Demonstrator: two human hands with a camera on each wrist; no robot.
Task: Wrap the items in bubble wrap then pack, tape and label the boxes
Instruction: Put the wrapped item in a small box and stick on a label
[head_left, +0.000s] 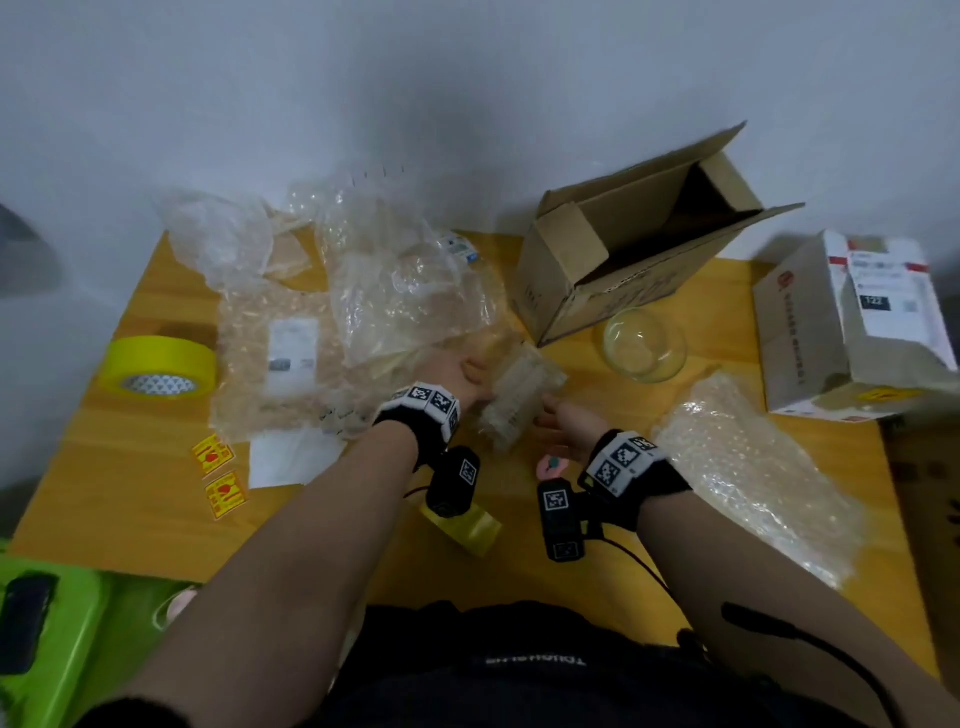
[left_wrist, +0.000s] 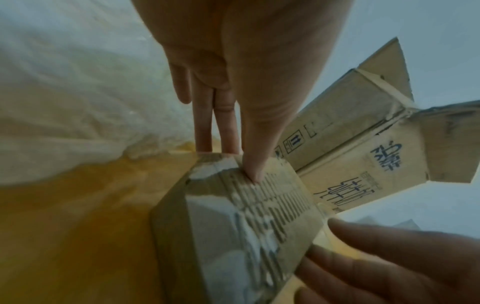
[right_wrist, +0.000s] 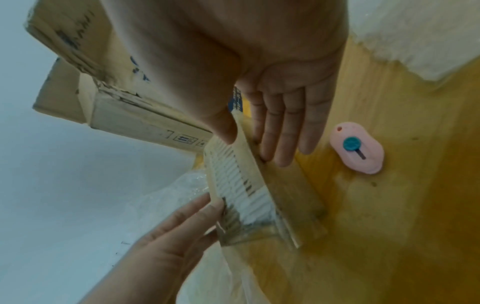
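Note:
A small clear plastic box (head_left: 519, 397) with white ribbed contents is held just above the yellow table (head_left: 130, 493), mid-table. My left hand (head_left: 475, 375) pinches its far end, thumb (left_wrist: 254, 170) on top and straight fingers behind. My right hand (head_left: 558, 415) holds its near end between the thumb (right_wrist: 223, 131) and straight fingers (right_wrist: 280, 133) laid along its side. The open cardboard box (head_left: 639, 244) stands right behind, tipped toward me. A glass bowl (head_left: 644, 345) sits unwrapped beside it. A bubble wrap sheet (head_left: 748, 467) lies to the right.
Heaps of bubble wrap and plastic bags (head_left: 363, 291) cover the left half. A yellow tape roll (head_left: 158, 366) and red-yellow stickers (head_left: 213, 454) lie far left. A pink cutter (right_wrist: 357, 148) is by my right wrist, and a taped white box (head_left: 852, 322) at far right.

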